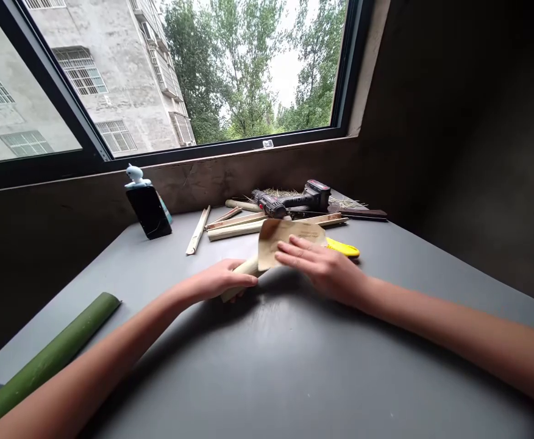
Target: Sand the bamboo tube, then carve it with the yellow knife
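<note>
Basically, left grip (pixel 230 277) is closed round the near end of the pale strip (pixel 247 266) over the worktop (pixel 271 372), right grip (pixel 319 268) lies on the brown sheet (pixel 268 247), closure unclear; strip looks light, stiff, likely best held by its ends.

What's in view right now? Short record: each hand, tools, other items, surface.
left hand: grips pale stick
right hand: fingers on tan sheet, which covers part of the stick
tools: power drill, behind the sheet
other items: pale strips near drill; green bamboo piece, left; phone, rear left
surface: gray table
</note>
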Motion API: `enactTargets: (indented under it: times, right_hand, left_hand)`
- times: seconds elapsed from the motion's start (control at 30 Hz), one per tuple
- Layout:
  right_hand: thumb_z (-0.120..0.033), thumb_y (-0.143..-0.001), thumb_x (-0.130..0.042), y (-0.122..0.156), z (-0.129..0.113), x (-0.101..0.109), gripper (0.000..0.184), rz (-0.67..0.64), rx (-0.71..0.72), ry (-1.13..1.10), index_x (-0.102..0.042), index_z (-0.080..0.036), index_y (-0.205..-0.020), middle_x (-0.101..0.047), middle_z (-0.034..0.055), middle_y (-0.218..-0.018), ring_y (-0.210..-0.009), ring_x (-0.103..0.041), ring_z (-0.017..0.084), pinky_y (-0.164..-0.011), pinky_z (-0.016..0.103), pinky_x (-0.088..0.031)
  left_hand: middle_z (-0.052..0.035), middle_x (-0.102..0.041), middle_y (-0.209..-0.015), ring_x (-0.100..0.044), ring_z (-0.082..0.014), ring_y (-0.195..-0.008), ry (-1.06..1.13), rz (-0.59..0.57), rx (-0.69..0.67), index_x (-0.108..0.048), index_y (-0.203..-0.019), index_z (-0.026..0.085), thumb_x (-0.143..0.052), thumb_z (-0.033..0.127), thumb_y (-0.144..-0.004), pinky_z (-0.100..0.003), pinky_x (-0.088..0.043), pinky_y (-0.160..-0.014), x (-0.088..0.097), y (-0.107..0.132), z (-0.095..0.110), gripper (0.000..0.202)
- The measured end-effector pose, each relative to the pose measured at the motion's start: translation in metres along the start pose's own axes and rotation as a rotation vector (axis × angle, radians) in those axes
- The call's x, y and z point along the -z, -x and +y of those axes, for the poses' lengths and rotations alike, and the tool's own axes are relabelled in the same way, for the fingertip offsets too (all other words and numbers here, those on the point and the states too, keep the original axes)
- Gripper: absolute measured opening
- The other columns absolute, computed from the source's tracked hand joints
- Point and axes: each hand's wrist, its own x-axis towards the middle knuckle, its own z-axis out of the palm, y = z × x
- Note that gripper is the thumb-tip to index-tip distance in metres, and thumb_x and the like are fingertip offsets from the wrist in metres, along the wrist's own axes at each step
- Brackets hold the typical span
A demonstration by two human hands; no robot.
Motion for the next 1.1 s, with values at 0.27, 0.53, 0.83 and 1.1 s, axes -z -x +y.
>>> enactTargets:
  times: [0.27,0.53,0.83,1.1]
  right_hand:
    - [0.006,-0.087,-0.032,0.000,0.002,-0.003,0.057,0.035,-0.031,-0.024,-0.055,-0.014,-0.135,-0.056,0.0092,-0.139,-0.137,-0.044,0.026,-0.105,0.045,-0.052]
    - [0.006,-0.088,-0.029,0.000,0.004,-0.003,0.058,0.046,-0.026,-0.102,-0.054,-0.015,-0.136,-0.056,0.0090,-0.139,-0.138,-0.043,0.024,-0.110,0.045,-0.047]
    - [-0.001,-0.092,-0.034,-0.004,0.005,0.005,0.055,0.045,-0.124,-0.258,-0.055,-0.025,-0.136,-0.056,-0.0003,-0.140,-0.136,-0.046,0.019,-0.115,0.039,-0.043]
    - [-0.016,-0.099,-0.040,-0.008,0.014,0.016,0.043,0.188,-0.416,-0.333,-0.051,-0.025,-0.139,-0.060,0.0000,-0.135,-0.125,-0.058,0.018,-0.110,0.033,-0.048]
  left_hand:
    - [0.0017,-0.057,-0.073,-0.055,-0.0096,-0.055,0.018,0.000,-0.008,-0.058,-0.097,0.012,-0.060,0.034,-0.097,-0.020,-0.046,-0.048,0.001,0.001,-0.001,0.022]
    - [0.0017,-0.057,-0.074,-0.055,-0.0098,-0.056,0.039,0.010,-0.014,-0.057,-0.099,0.013,-0.058,0.033,-0.097,-0.020,-0.046,-0.049,0.000,0.003,0.000,0.020]
    - [0.0011,-0.057,-0.074,-0.055,-0.0107,-0.058,0.080,0.025,-0.016,-0.058,-0.098,0.013,-0.058,0.032,-0.097,-0.022,-0.046,-0.051,-0.002,0.005,0.003,0.019]
    - [-0.0004,-0.057,-0.077,-0.056,-0.0137,-0.067,0.109,0.037,-0.036,-0.059,-0.091,0.015,-0.070,0.041,-0.085,-0.022,-0.042,-0.054,-0.001,0.014,0.005,0.029]
